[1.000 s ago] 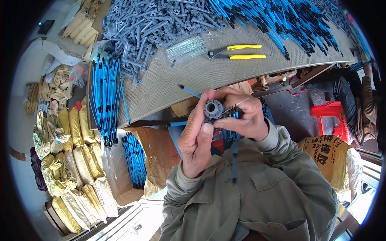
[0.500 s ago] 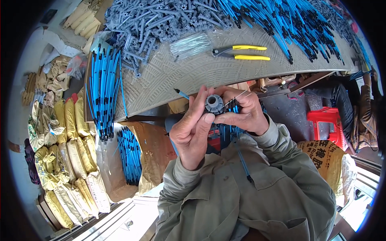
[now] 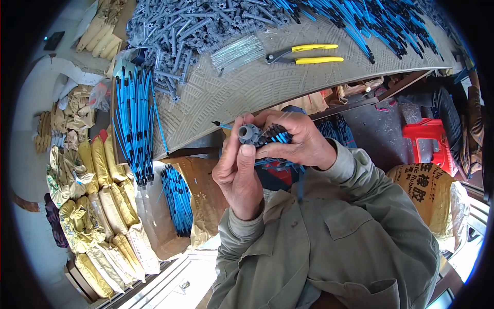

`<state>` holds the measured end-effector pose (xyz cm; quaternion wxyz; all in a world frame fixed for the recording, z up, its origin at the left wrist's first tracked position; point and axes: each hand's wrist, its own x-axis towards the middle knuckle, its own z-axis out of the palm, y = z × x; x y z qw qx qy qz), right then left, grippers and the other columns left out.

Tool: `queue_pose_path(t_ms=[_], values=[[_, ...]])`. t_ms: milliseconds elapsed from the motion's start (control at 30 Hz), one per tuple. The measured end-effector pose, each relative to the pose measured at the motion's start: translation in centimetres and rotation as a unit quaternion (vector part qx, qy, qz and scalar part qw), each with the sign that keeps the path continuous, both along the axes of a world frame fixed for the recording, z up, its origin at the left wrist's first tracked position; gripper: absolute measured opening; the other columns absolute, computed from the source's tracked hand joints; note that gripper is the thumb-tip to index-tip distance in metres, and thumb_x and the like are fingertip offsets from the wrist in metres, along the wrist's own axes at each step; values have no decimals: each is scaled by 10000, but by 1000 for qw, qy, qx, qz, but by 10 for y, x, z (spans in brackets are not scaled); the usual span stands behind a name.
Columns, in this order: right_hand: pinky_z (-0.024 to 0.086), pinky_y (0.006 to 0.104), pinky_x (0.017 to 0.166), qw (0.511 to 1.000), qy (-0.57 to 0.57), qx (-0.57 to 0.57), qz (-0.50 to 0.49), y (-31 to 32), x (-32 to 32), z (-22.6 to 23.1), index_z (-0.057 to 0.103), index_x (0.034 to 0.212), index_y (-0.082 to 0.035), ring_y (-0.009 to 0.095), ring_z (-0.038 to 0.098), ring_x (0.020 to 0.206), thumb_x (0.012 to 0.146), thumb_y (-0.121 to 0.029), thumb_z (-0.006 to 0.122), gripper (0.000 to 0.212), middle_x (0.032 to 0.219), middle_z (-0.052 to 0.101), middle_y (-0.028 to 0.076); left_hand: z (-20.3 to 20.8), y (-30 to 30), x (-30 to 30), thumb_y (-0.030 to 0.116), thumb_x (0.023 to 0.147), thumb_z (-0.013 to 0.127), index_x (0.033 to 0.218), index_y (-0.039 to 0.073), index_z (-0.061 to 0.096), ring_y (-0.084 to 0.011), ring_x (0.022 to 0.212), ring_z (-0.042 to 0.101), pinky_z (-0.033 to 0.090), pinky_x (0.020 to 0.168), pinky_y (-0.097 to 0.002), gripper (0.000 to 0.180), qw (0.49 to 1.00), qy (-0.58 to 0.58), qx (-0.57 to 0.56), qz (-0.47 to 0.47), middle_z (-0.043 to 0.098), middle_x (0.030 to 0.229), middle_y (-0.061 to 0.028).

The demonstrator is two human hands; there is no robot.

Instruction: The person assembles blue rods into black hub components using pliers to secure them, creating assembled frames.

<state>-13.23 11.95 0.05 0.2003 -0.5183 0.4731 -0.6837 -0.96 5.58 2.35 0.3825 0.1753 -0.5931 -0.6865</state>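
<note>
In front of my chest, my left hand is closed around a grey plastic fitting, its round hollow end facing up and the thumb pressed at its rim. My right hand is curled around a bundle of thin blue tubes with black ends, right beside the fitting. The fitting and the bundle touch or nearly touch; the fingers hide where they meet. One blue tube with a black tip sticks out to the left behind my left hand.
The table ahead bears grey fittings, a packet of thin wires, yellow-handled pliers and many blue tubes. More tubes overhang its left end. An open sack, stacked bags and a red stool stand around.
Both hands with the fitting and bundle sit further left in view. The right fingers now wrap the bundle, and its black ends show more. The thin wire by the right hand no longer shows.
</note>
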Motion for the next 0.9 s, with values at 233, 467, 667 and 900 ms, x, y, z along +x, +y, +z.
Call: queue_pose_path(t_ms=[233, 467, 667, 900], values=[[414, 268, 615, 994, 22, -78, -78, -9, 9, -9, 540, 819, 8, 140, 526, 699, 671, -90, 777, 296, 814, 571, 68, 1, 7, -4, 91, 890, 519, 1230, -81, 467, -190, 1027, 538, 377, 945, -308, 384, 993, 36, 89, 65, 589, 1092, -172], [377, 235, 531, 998, -52, 10, -32, -5, 11, -10, 538, 810, -16, 63, 467, 617, 630, -87, 811, 335, 701, 515, 4, -1, 3, -2, 83, 888, 522, 1227, -80, 469, -182, 1005, 543, 388, 931, -304, 381, 993, 55, 85, 62, 596, 1077, -176], [382, 230, 622, 992, -120, 8, 25, -5, 8, -6, 529, 850, -35, 60, 465, 720, 694, -57, 757, 278, 769, 497, 4, -4, 6, -3, 66, 877, 539, 1217, -80, 481, -171, 992, 547, 392, 925, -302, 375, 989, 78, 99, 80, 600, 1073, -164], [365, 214, 732, 958, -243, -32, 146, -9, 9, -16, 521, 947, -48, 47, 436, 828, 784, -27, 666, 219, 890, 490, -11, -12, 4, -1, 66, 860, 576, 1188, -70, 515, -154, 987, 550, 398, 918, -291, 360, 989, 54, 112, 78, 607, 1079, -119]])
